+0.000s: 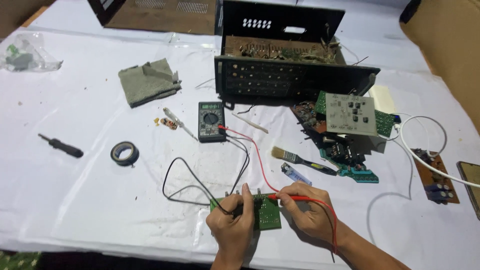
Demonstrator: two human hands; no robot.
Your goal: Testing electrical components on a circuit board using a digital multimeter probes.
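A small green circuit board (pixel 267 215) lies near the table's front edge. My left hand (pixel 232 227) holds the black probe (pixel 239 209) against the board. The red probe (pixel 287 198) is pinched in my right hand (pixel 310 212), its tip touching the board's upper edge. Red and black leads (pixel 250 150) run back to a dark multimeter (pixel 210 121) lying in the middle of the table.
An open black chassis (pixel 290 75) stands at the back, with loose circuit boards (pixel 350 115) to its right. A brush (pixel 300 160), a lighter (pixel 295 175), a tape roll (pixel 124 152), a screwdriver (pixel 61 145), a grey cloth (pixel 148 82) and a white cable (pixel 425 150) lie around.
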